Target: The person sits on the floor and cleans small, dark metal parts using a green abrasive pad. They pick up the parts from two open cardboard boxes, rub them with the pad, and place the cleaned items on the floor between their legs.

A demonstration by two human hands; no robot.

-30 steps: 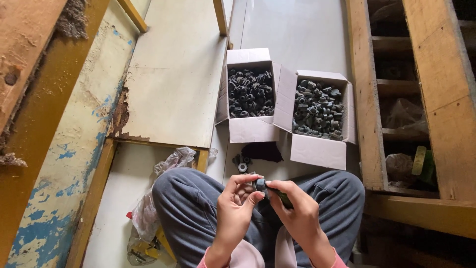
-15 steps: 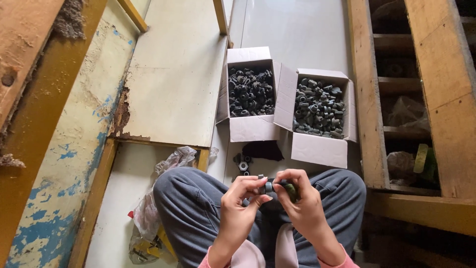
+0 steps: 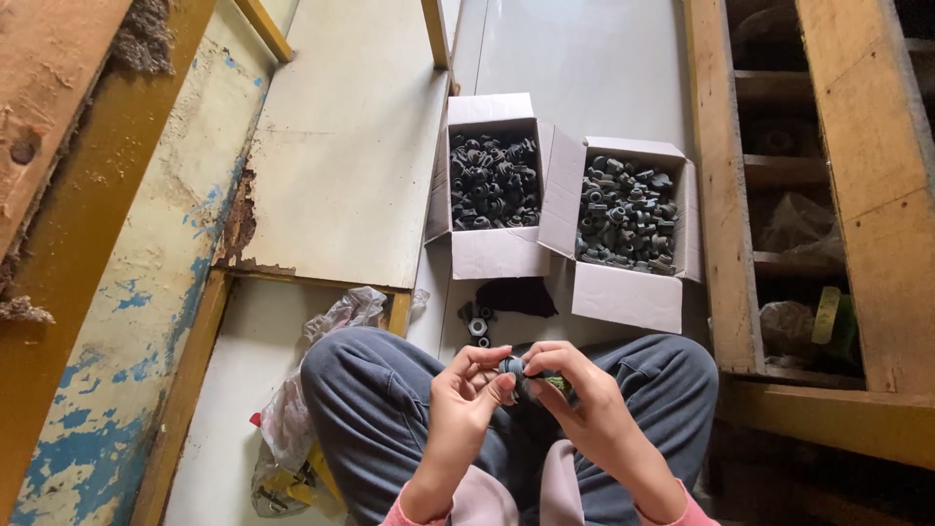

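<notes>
A small dark fitting [image 3: 516, 371] sits pinched between the fingertips of both hands above the lap of a seated person in grey trousers [image 3: 370, 409]. The left hand [image 3: 466, 394] closes its thumb and fingers on one end; the right hand [image 3: 584, 404] curls around the other. Just beyond the knees, loose fittings [image 3: 476, 319] lie on the floor [image 3: 584, 68] before two open cardboard boxes [image 3: 492, 251] [image 3: 623, 292] filled with similar dark parts. A crumpled plastic bag [image 3: 292, 419] lies beside the left leg.
</notes>
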